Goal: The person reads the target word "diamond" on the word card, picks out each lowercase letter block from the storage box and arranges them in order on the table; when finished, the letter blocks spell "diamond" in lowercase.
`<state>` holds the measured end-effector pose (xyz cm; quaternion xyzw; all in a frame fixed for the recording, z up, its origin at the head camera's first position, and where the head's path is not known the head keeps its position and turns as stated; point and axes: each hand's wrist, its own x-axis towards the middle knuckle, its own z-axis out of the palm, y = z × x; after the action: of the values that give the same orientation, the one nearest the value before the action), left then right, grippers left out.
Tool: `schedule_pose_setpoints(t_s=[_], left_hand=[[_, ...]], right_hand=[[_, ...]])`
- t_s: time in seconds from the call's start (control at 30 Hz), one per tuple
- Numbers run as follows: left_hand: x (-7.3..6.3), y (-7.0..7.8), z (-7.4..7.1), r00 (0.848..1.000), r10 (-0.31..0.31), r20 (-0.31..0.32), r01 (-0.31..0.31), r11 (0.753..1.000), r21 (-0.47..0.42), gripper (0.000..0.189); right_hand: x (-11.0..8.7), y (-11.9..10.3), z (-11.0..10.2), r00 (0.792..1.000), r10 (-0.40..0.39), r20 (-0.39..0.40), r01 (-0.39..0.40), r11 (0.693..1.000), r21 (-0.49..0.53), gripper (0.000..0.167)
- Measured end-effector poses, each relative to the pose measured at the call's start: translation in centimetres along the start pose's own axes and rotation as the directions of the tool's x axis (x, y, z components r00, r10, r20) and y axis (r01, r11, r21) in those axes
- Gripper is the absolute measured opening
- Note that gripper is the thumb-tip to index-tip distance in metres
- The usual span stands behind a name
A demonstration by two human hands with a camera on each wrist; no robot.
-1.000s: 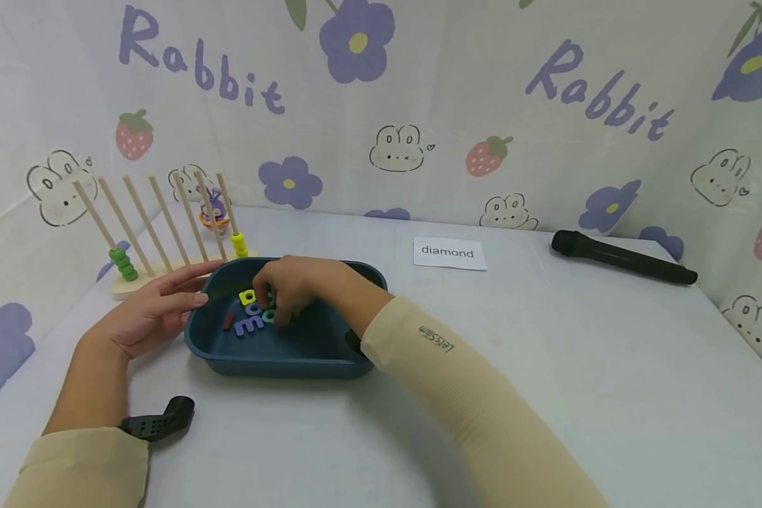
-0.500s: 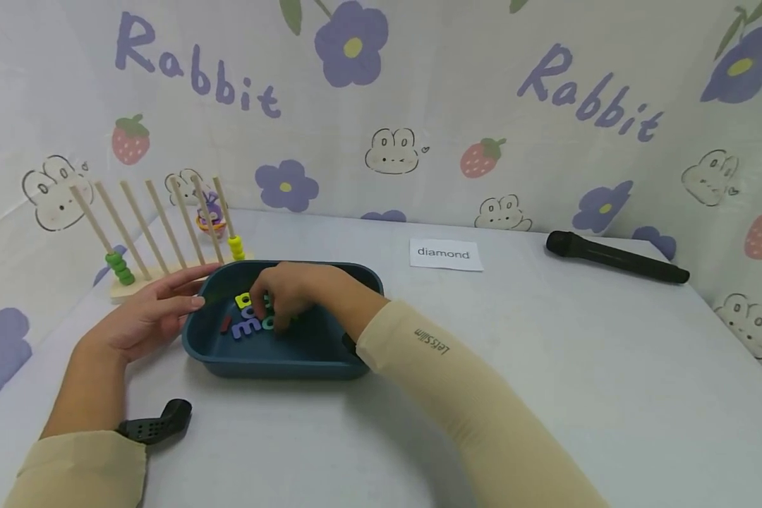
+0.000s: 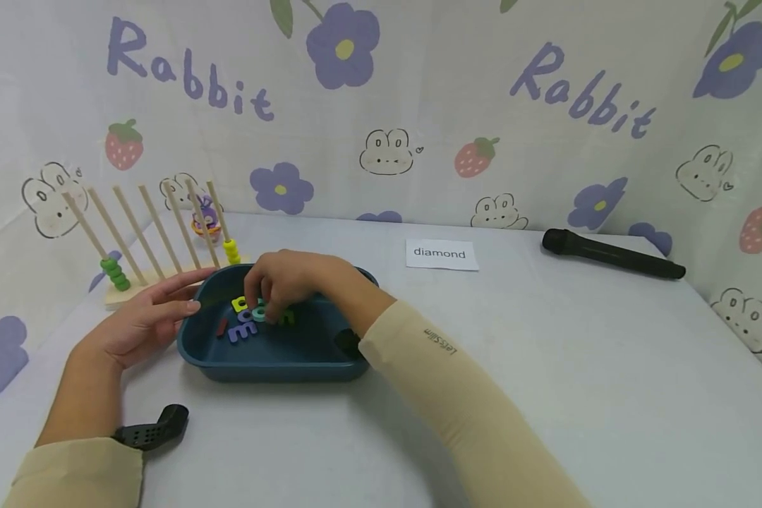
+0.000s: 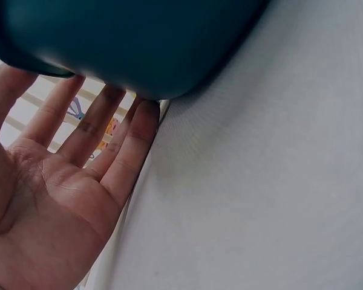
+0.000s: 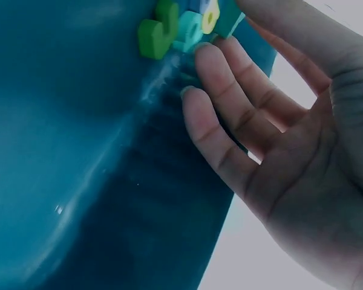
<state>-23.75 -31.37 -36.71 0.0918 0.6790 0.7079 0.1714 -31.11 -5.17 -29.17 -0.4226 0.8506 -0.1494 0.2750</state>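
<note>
A dark blue tray [image 3: 279, 353] sits on the table with several coloured toy letters inside. My left hand [image 3: 136, 324] lies at the tray's left side, fingers extended against its outer wall. Inside the tray, my right hand [image 3: 288, 279] reaches down, thumb and fingertips pinching a teal letter [image 5: 228, 19] that looks tilted. Around those fingertips lie a yellow letter [image 3: 238, 305], a purple m [image 3: 242, 331], a green n [image 3: 286, 317], another teal letter [image 5: 189, 30] and a dark red stick-like piece [image 3: 222, 327]. The right hand partly covers the letters in the head view.
A wooden rack [image 3: 122, 293] with upright rods, green beads and yellow beads stands behind the left hand. A small purple toy [image 3: 206, 220] is behind it. A card reading "diamond" [image 3: 442, 255] and a black microphone [image 3: 612, 254] lie toward the back.
My right hand has shifted slightly up and left among the letters, and the green n has come into clearer view. The left hand stays at the tray. The whole view has drifted slightly.
</note>
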Motion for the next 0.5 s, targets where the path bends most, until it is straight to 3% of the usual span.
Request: schedule_pose_setpoints(t_s=[0.23, 0.5], left_hand=[[0.1, -0.5, -0.1, 1.0, -0.01, 0.001, 0.01, 1.0, 0.013, 0.056], [0.2, -0.1, -0.3, 1.0, -0.003, 0.002, 0.003, 1.0, 0.024, 0.056]], right_hand=[[-1.0, 0.1, -0.5, 1.0, 0.001, -0.023, 0.001, 0.997, 0.083, 0.02], [-2.7, -1.0, -1.7, 0.998, -0.028, -0.053, 0.033, 0.996, 0.088, 0.021]])
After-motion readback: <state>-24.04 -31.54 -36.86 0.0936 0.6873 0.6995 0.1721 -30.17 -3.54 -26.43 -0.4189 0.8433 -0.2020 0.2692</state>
